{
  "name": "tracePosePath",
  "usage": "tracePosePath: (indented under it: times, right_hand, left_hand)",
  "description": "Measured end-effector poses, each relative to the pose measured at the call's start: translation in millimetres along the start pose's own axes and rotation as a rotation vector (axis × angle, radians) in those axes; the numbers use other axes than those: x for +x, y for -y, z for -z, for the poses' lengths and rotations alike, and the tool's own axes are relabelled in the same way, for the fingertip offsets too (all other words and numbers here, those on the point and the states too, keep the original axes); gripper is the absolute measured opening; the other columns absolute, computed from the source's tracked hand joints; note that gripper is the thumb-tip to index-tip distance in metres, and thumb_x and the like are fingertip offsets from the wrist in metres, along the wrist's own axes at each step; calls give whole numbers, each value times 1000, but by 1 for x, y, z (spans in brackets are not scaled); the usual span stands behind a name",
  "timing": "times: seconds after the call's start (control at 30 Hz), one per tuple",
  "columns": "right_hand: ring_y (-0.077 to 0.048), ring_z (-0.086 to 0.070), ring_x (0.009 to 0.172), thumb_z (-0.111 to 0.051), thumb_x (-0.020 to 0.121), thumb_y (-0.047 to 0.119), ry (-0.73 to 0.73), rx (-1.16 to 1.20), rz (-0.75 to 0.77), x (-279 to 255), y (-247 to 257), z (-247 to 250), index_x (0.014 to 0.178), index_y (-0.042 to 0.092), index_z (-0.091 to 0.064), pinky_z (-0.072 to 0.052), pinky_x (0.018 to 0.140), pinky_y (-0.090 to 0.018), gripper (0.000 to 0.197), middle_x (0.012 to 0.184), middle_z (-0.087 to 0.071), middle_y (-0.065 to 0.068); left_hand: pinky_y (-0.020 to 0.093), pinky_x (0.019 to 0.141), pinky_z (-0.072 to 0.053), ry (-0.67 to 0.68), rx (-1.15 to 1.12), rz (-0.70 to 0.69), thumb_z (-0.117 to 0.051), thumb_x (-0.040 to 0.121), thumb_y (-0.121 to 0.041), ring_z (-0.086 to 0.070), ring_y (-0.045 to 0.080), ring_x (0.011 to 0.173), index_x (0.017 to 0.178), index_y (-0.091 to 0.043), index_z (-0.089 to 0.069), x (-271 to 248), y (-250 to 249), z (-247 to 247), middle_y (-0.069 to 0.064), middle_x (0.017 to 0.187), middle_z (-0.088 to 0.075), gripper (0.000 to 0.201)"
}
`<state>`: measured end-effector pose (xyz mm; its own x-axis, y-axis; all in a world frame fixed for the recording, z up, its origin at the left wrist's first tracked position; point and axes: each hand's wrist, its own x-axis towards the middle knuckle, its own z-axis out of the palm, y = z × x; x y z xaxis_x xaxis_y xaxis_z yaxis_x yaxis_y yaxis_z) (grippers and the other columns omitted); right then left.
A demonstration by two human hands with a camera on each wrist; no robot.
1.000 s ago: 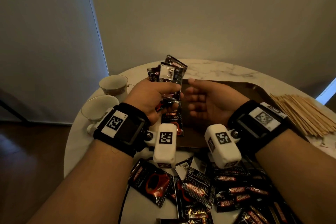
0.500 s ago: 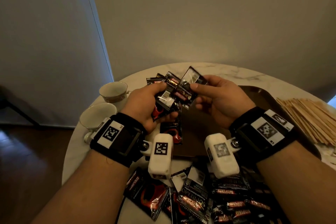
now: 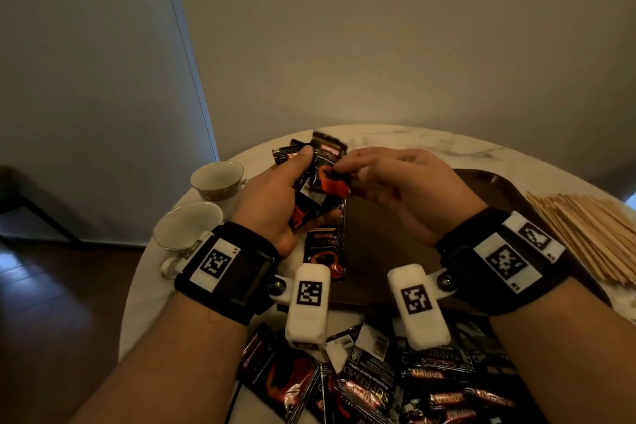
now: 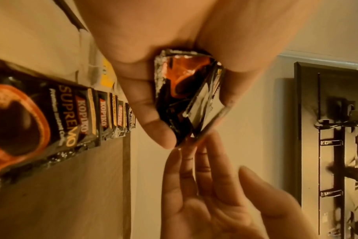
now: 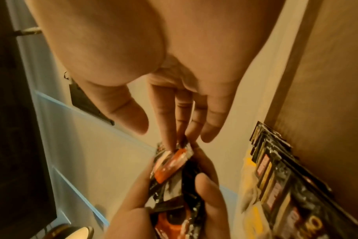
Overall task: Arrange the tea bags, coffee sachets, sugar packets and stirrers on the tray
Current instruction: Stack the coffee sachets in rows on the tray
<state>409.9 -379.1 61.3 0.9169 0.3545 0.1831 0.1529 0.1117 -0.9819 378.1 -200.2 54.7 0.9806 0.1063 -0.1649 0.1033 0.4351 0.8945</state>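
Looking down, we see the round white marble table (image 3: 395, 141) first, with the dark brown rectangular tray (image 3: 385, 244) lying on it beneath both hands. To the right of the tray rests a spread bundle of pale wooden stirrers (image 3: 592, 234); to the left stand two white porcelain teacups (image 3: 216, 179). A loose heap of black-and-red foil coffee sachets (image 3: 378, 385) covers the near edge of the table, and a row of the same sachets (image 4: 104, 116) lies on the tray's left side.

Our left hand (image 3: 275, 203) is clenched around a fanned bunch of black-and-red sachets (image 3: 309, 175), thumb across the front and fingers curled behind (the left wrist view shows the foil edges squeezed between them). Our right hand (image 3: 406, 189) reaches in with fingers nearly straight, and its fingertips (image 5: 170, 145) pinch the lower edge of the front sachet (image 3: 328, 172) in that bunch, held above the tray's far left part.
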Motion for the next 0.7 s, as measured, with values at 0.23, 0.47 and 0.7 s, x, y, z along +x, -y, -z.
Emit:
tracePosePath:
  times: [0.23,0.47,0.7]
  right_hand:
    - [-18,-74,96,-78,82,-1,-113,-256,23,0,-5,-2,102,16,-74,-61,84,-33,27,105,-75,-2]
    - [-24,-72,79,-64,90,-2,-179,80,-151,1,1,-2,100,9,-64,-60,61,-34,15,96,-72,-12]
    - [-12,-61,57,-64,92,0,-259,62,-168,-2,-2,4,91,12,-65,-50,50,-26,12,77,-69,-4]
  left_hand:
    - [40,69,-61,97,135,-94,-68,90,0,-74,29,89,112,-5,-70,2,5,6,16,102,-76,23]
    - [33,64,-61,130,256,-113,-73,83,8,-76,28,90,107,-11,-71,2,8,7,12,103,-78,31]
    - [32,60,-59,86,279,-64,-75,84,0,-76,27,88,105,-10,-71,2,4,8,11,100,-78,23]
